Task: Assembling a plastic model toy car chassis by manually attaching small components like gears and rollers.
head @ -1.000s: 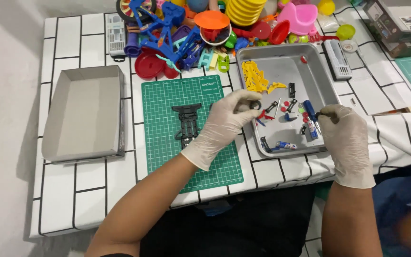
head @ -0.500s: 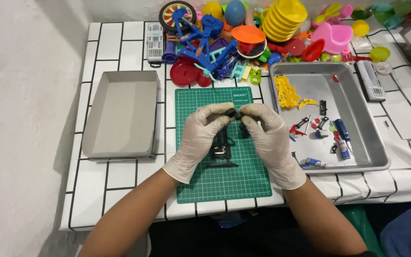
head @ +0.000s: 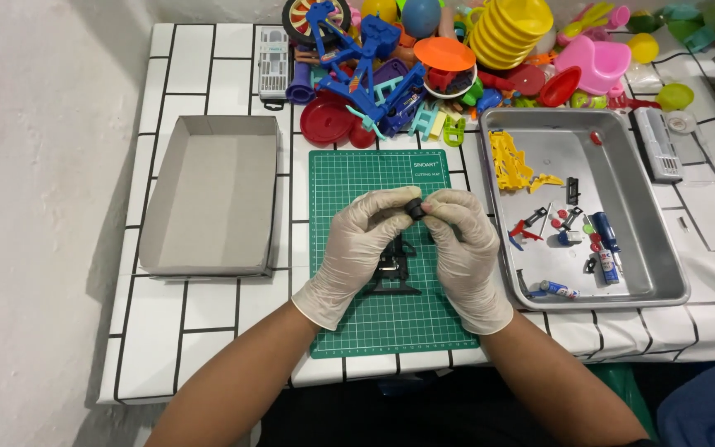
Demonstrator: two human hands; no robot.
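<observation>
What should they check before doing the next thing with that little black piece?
1. Small black piece pinched by both the left hand and the right hand: ok.
2. Black frame lying on the green cutting mat below the hands: ok.
3. Which way the piece faces: cannot tell, fingers hide it.
4. Metal tray of spare small parts close beside the right hand: ok.
5. Grey cardboard box apart from the mat, out of the way: ok.
</observation>
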